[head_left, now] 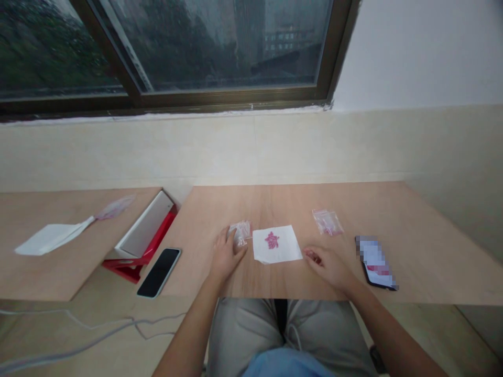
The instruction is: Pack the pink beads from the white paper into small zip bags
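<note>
Pink star on white paper between my two hands

The white paper (285, 251) lies flat on the worktop (251, 201) in front of me, its long axis running left to right, its far edge rising slightly away from me toward the right. On it, left of the middle, sits a small pink star-like shape (272, 240); one tip seems to point away from me toward the wall, though its finer details are too small to tell.

My left hand (225, 256) rests palm down with the fingers loosely spread and the thumb apart, its fingertips at the left side of a clear bag (242, 231). That bag lies just beside the paper's left edge. My right hand (327, 266) is at the paper's right edge, fingers curled inward; I cannot tell whether they pinch anything or touch the paper.

Beyond my right hand lies a second bag (328, 223), clear with something pinkish inside, its long axis slanting from far left to near right. A lit phone (376, 264) slants the same way farther right. The dark phone (159, 273) on my left slants the other way, its far end leaning right. Past it, a white box-like object (145, 225) stands by a red holder (160, 241).
</note>
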`<action>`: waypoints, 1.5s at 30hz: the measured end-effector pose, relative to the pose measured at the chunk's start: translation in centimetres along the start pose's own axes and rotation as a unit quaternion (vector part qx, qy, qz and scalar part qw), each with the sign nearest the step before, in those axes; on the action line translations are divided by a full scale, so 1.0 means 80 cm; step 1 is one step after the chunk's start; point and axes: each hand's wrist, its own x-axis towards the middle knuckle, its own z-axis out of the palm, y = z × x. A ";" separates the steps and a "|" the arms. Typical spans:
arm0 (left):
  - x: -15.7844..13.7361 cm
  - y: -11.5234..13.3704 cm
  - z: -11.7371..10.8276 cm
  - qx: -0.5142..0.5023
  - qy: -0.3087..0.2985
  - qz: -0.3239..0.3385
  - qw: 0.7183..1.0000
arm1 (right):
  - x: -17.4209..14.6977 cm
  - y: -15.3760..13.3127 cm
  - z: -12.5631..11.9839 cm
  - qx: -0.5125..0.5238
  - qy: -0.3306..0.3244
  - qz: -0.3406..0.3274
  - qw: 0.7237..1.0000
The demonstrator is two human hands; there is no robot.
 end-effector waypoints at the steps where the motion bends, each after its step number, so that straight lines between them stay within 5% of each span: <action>1: 0.005 0.002 0.002 0.000 0.002 0.010 1.000 | 0.001 0.002 -0.002 -0.004 0.003 0.001 1.000; 9: 0.019 0.005 0.013 -0.054 -0.017 0.037 0.998 | 0.009 0.008 -0.010 -0.028 0.009 0.005 1.000; 23: 0.016 0.017 -0.015 -0.024 -0.059 0.083 0.995 | 0.005 0.002 -0.014 -0.009 -0.011 0.001 1.000; 33: 0.008 0.015 -0.035 0.026 -0.103 0.028 0.994 | -0.005 0.006 -0.012 0.005 -0.005 -0.005 1.000; 39: 0.008 0.038 -0.051 -0.092 -0.098 -0.055 0.989 | -0.004 -0.002 -0.012 0.010 -0.005 -0.008 1.000; 45: -0.010 0.113 -0.066 -0.313 -0.024 -0.098 0.944 | 0.005 -0.015 0.023 0.101 -0.017 -0.011 0.995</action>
